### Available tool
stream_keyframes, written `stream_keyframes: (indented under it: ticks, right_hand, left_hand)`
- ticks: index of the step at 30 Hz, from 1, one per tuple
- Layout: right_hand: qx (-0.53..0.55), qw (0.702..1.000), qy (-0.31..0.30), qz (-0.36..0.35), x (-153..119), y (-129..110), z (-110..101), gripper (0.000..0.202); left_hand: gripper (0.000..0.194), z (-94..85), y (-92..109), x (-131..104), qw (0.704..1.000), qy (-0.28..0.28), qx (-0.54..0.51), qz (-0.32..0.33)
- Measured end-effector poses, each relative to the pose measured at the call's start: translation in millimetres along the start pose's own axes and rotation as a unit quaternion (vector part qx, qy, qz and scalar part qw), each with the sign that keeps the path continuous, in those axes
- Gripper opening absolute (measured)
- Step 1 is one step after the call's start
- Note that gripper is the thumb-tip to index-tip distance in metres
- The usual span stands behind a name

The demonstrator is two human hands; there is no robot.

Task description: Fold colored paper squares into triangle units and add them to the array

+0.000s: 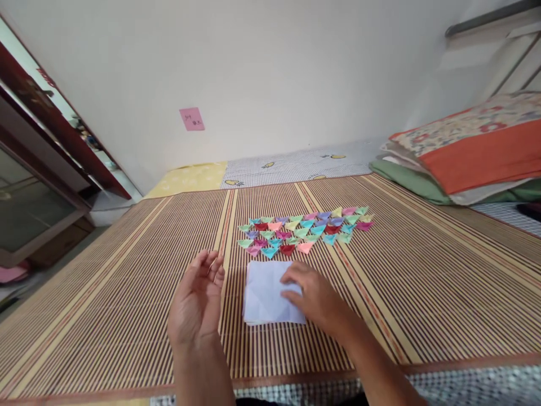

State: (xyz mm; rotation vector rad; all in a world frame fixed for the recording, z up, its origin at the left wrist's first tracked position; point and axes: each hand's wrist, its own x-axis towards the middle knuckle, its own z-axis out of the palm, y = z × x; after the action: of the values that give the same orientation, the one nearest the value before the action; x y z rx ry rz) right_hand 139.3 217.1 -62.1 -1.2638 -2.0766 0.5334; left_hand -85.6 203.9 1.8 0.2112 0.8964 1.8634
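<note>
Sitting near-centre on the striped mat [127, 293]: paper stack [266, 296], pale bluish-white sheet on top, crease lines visible across it. Edges of lower sheets peek out along the left and near sides, so the pile isn't perfectly squared.

Right hand [313, 293] is over the right part of the stack, coming in from the near right. Fingers curved, thumb apart from the index, clear gap between them. Can't tell whether the fingertips touch the top sheet or sit just above it.

Left hand [198, 307] is left of the stack, apart from it, above the mat. Palm turned up and inward, fingers loosely curled, slightly spread.

Just beyond the stack, far side: folded paper pieces [301, 232], small triangular shapes laid out in several rows, points mostly toward the near side. Colours mixed: green, blue, purple, pink, red, yellow. Rows run left to right, the far ones reaching further right than the nearest one.

Surroundings: patterned cloth [287, 168] along the mat's far edge, yellow at its left end. White wall [296, 73] behind, pink note [192, 119] stuck on it, left of centre, with dark handwriting too small to read. Far right: piled bedding [486, 155], floral and orange on top, green below. Far left: dark red door [63, 124], plus a glass-fronted cabinet [29, 197] nearer.
</note>
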Motion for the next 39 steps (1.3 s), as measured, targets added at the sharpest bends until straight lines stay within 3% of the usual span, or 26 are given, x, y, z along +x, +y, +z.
stream_keyframes:
  ticks: [3, 5, 11, 25, 28, 33, 36, 39]
  right_hand:
    - [-0.042, 0.996, -0.078, -0.030, -21, -21, 18, 0.043]
    - [-0.079, 0.991, -0.100, -0.030, -27, -27, 25, 0.050]
    - [-0.116, 0.986, -0.117, -0.017, -24, -30, 31, 0.030]
    - [-0.007, 0.994, -0.107, -0.005, -25, -21, 24, 0.009]
    - [0.010, 0.996, -0.086, -0.020, -25, -17, 28, 0.007]
    - [0.024, 0.999, -0.030, -0.025, -22, -11, 31, 0.027]
    - [0.047, 0.997, 0.056, 0.005, -15, -10, 14, 0.029]
    - [0.208, 0.964, 0.152, 0.069, -4, -11, -9, 0.026]
  left_hand:
    - [0.008, -2.5, 3, 1, 1.000, -0.001, -0.007, -0.001]
    - [0.005, -4.5, 3, 2, 1.000, -0.011, -0.009, 0.001]
    - [0.006, -8.1, 2, 4, 1.000, -0.020, -0.009, 0.005]
    - [0.010, -8.5, -6, 6, 0.999, -0.048, -0.008, 0.007]
    - [0.010, -7.4, -6, 5, 0.999, -0.045, -0.009, 0.002]
    - [0.010, -7.0, -6, 6, 0.999, -0.040, -0.014, -0.007]
    - [0.010, -9.9, -11, 9, 0.999, -0.042, 0.002, 0.002]
    - [0.019, -10.6, -20, 12, 0.996, -0.067, 0.057, 0.029]
